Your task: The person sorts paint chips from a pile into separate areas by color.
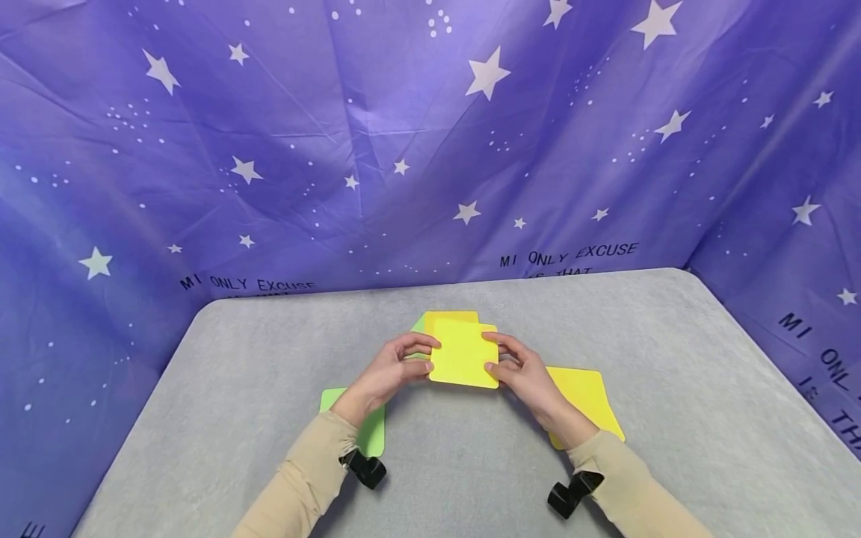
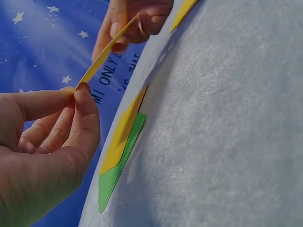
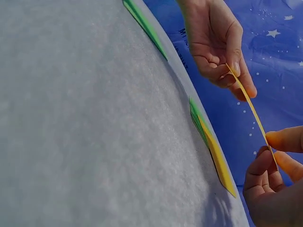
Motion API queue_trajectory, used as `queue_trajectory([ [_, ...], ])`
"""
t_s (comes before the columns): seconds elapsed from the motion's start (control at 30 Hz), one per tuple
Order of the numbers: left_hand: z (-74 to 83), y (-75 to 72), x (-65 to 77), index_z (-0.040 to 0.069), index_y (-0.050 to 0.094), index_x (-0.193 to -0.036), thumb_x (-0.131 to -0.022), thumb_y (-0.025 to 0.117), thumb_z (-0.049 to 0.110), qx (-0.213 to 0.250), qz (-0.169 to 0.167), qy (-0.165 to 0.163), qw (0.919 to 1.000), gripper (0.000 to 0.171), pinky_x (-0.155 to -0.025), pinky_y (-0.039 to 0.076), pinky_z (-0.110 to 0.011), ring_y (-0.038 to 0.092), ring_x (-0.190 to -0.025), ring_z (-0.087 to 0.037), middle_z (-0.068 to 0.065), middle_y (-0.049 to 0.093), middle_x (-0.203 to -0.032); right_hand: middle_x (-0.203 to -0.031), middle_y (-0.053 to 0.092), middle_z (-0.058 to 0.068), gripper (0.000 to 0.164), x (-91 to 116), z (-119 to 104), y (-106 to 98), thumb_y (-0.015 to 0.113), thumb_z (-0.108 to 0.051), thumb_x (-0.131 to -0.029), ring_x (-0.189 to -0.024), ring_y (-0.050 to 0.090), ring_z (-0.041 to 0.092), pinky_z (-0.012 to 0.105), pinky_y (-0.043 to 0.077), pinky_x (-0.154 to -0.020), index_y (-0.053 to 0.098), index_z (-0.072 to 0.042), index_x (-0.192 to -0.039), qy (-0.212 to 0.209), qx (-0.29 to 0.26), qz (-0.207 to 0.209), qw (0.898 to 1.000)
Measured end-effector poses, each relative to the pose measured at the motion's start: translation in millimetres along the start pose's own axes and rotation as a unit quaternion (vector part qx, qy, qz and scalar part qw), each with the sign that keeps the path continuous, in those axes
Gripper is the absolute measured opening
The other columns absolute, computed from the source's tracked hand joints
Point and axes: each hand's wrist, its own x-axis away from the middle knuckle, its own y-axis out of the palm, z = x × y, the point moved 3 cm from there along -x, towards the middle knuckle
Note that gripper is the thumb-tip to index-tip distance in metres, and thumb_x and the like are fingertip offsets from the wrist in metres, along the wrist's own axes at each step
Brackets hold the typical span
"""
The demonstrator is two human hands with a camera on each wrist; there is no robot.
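A bright yellow square card with rounded corners [image 1: 464, 355] is held up above the table by both hands. My left hand [image 1: 393, 366] pinches its left edge between thumb and fingers; my right hand [image 1: 528, 373] pinches the opposite edge. Edge-on in the left wrist view, the yellow card [image 2: 102, 59] looks thin and slightly bent. Behind and below it on the table, another yellow card [image 1: 452, 316] overlaps a green card [image 1: 418, 327]. In the right wrist view that lower yellow card [image 3: 218, 163] lies partly over the green one [image 3: 195, 113].
A green card or pile [image 1: 373, 435] lies at the left, partly hidden by the left wrist. More yellow card [image 1: 584, 390] lies at the right beside the right wrist. The grey cloth-covered table [image 1: 464, 471] meets a purple star-printed curtain [image 1: 403, 112] behind.
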Motion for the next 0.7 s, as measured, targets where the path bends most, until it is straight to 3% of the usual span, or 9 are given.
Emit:
queue_trajectory([
  [0.17, -1.3, 6.2, -0.9, -0.006, 0.056, -0.121, -0.086, 0.061, -0.007, -0.010, 0.000, -0.006, 0.9999, 0.035, -0.077, 0.053, -0.030, 0.061, -0.082, -0.013, -0.004, 0.063, -0.103, -0.118, 0.046, 0.015, 0.050, 8, 0, -7, 0.063, -0.004, -0.091, -0.072, 0.053, 0.012, 0.028, 0.045, -0.069, 0.050, -0.010, -0.139, -0.008, 0.033, 0.009, 0.999],
  [0.53, -5.6, 26.3, -3.3, -0.003, 0.054, -0.127, -0.084, 0.064, -0.007, -0.039, -0.007, -0.012, 0.9991, 0.044, -0.080, 0.054, -0.036, 0.064, -0.080, -0.014, -0.004, 0.063, -0.092, -0.121, 0.050, 0.018, 0.042, 21, 8, -28, 0.069, -0.012, -0.090, -0.082, 0.058, 0.010, 0.024, 0.048, -0.072, 0.057, -0.001, -0.130, -0.019, 0.023, 0.030, 0.999],
  [0.7, -10.0, 36.6, -4.6, -0.001, 0.056, -0.125, -0.084, 0.065, -0.006, -0.056, -0.018, -0.016, 0.9981, 0.042, -0.078, 0.053, -0.032, 0.063, -0.081, -0.013, -0.004, 0.066, -0.091, -0.116, 0.055, 0.014, 0.039, 29, 11, -41, 0.070, -0.013, -0.089, -0.085, 0.060, 0.010, 0.025, 0.051, -0.076, 0.062, 0.001, -0.125, -0.015, 0.036, 0.034, 0.999],
])
